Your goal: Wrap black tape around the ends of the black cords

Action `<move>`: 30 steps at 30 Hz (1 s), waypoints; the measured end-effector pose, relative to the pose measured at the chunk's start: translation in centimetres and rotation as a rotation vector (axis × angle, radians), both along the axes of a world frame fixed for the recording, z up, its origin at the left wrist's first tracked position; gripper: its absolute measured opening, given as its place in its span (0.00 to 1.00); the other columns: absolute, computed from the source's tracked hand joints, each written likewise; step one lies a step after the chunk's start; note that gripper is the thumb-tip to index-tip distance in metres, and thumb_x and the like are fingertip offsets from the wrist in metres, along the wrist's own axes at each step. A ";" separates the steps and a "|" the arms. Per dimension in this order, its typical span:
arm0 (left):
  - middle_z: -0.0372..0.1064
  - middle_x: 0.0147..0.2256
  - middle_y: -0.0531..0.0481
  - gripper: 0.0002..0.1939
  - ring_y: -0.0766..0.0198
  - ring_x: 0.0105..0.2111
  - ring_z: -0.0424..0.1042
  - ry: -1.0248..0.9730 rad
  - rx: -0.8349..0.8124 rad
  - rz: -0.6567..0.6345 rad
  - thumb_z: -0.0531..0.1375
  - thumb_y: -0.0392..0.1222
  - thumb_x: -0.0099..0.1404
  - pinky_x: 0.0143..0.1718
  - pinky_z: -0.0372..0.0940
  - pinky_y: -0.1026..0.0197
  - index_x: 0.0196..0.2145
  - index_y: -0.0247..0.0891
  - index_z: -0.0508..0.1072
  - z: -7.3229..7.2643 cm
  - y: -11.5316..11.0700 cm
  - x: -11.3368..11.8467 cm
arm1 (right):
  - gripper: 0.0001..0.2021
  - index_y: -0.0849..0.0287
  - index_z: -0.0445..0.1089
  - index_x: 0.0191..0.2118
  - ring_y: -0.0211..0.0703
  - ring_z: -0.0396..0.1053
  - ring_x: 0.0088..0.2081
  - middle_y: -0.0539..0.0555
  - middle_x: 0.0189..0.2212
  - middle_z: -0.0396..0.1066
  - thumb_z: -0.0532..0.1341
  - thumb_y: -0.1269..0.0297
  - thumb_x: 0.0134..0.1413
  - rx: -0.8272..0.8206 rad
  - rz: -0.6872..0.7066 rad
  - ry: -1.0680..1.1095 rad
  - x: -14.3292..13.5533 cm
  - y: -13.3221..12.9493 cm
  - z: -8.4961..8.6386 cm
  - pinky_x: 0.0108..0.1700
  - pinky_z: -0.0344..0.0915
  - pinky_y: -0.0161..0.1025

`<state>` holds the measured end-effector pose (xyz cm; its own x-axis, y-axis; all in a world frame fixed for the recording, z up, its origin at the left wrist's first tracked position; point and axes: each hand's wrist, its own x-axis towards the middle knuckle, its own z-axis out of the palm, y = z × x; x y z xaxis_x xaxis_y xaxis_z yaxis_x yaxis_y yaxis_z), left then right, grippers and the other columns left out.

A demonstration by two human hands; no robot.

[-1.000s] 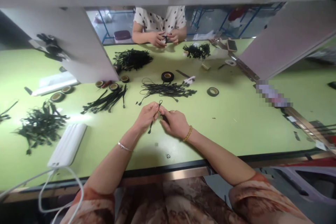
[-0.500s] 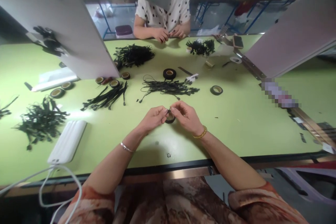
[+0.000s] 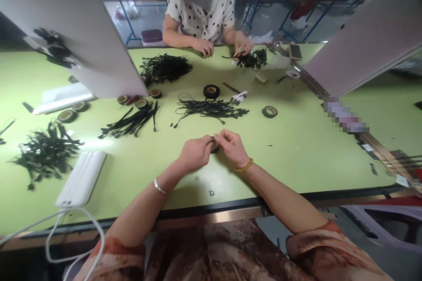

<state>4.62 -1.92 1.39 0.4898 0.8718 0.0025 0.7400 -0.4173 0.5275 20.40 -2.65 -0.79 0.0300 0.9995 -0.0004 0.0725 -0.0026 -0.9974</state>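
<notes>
In the head view my left hand (image 3: 197, 153) is closed, its thumb and fingers pinching a small thin black piece (image 3: 212, 138) whose kind I cannot make out. My right hand (image 3: 232, 145) meets it from the other side, thumb and forefinger pinched on the same piece. Just under the fingertips is a roll of black tape (image 3: 214, 147), partly covered by the hands; whether it hangs or rests on the table is unclear. Beyond the hands lies a bunch of thin black cables (image 3: 211, 109), with another black tape roll (image 3: 211, 91) behind it.
Black cable bundles (image 3: 132, 119) and a tangled pile (image 3: 49, 149) lie left, near a white power bank (image 3: 82, 178) with a white cord. A tape roll (image 3: 270, 111) lies right. Across the green table (image 3: 296, 167), a co-worker's hand (image 3: 243, 44) is at another cable pile (image 3: 253, 58).
My left hand has turned so its back faces up more, its fingers curled further. My right hand stays pinched close by. The co-worker's hands have parted, one reaching to the cable pile.
</notes>
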 end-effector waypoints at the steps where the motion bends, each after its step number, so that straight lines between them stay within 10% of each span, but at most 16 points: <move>1: 0.72 0.28 0.48 0.10 0.62 0.25 0.66 -0.080 -0.052 0.012 0.50 0.41 0.68 0.28 0.55 0.62 0.34 0.38 0.69 0.1 0.2 -0.3 | 0.20 0.57 0.60 0.22 0.35 0.55 0.23 0.46 0.19 0.59 0.64 0.48 0.49 0.001 -0.007 0.010 0.1 0.1 0.0 0.27 0.57 0.36; 9: 0.68 0.24 0.54 0.13 0.68 0.22 0.63 -0.394 -0.343 0.054 0.52 0.45 0.67 0.25 0.57 0.64 0.27 0.38 0.67 -0.2 0.8 -1.1 | 0.21 0.58 0.68 0.36 0.38 0.65 0.27 0.50 0.26 0.69 0.62 0.43 0.52 0.017 0.098 -0.049 0.4 0.4 0.4 0.31 0.63 0.36; 22: 0.67 0.24 0.53 0.19 0.66 0.25 0.63 -0.277 -0.401 -0.133 0.50 0.49 0.69 0.30 0.58 0.63 0.26 0.37 0.70 0.7 1.4 -1.7 | 0.21 0.57 0.62 0.21 0.36 0.54 0.21 0.47 0.16 0.59 0.57 0.48 0.58 0.212 0.093 -0.387 1.8 0.8 1.0 0.26 0.52 0.37; 30: 0.70 0.52 0.37 0.20 0.51 0.51 0.69 0.020 0.153 0.619 0.47 0.41 0.70 0.52 0.63 0.49 0.53 0.35 0.71 -0.1 5.0 -7.0 | 0.17 0.60 0.70 0.32 0.39 0.64 0.27 0.51 0.25 0.71 0.55 0.51 0.61 0.132 -0.121 -0.304 4.2 3.5 -1.5 0.33 0.61 0.38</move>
<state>-2.42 3.10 1.28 -0.1036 0.9839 0.1456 0.8771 0.0214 0.4798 24.63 0.82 -2.32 0.1272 0.9796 0.1555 0.3736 0.0979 -0.9224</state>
